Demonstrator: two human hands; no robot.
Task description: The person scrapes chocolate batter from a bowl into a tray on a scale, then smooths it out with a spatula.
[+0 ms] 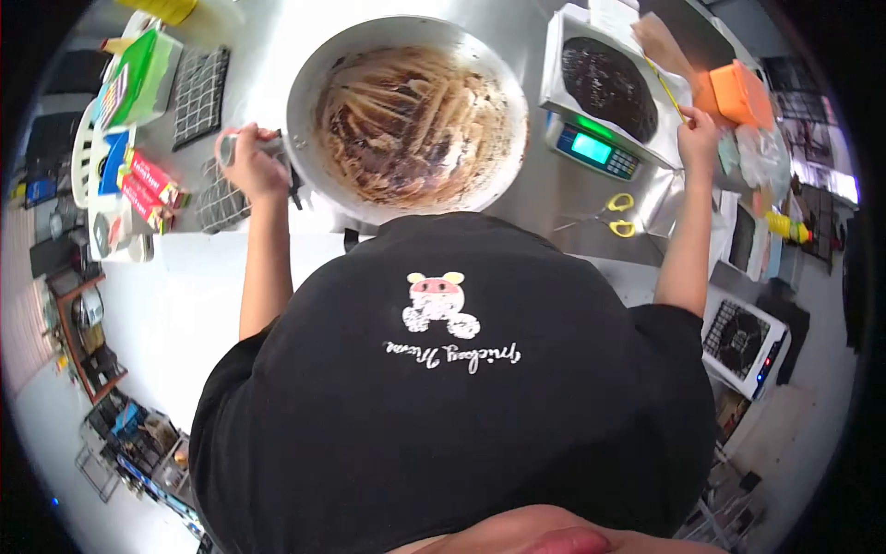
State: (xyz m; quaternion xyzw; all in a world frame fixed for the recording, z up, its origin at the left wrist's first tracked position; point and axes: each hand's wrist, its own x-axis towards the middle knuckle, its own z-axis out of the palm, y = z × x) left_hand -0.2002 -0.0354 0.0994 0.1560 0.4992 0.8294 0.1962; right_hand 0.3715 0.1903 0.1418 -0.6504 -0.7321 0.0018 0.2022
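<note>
Left of the pan: left hand, fingers curled closed on a red-rimmed loop.
White box: right hand at right edge, fingers pinching a yellow stick.

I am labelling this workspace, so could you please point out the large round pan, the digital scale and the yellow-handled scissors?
Large round pan (305, 106): head view, on its inner wall.
Digital scale (592, 148): head view, on its lit display.
Yellow-handled scissors (611, 206): head view, on the upper handle.
</note>
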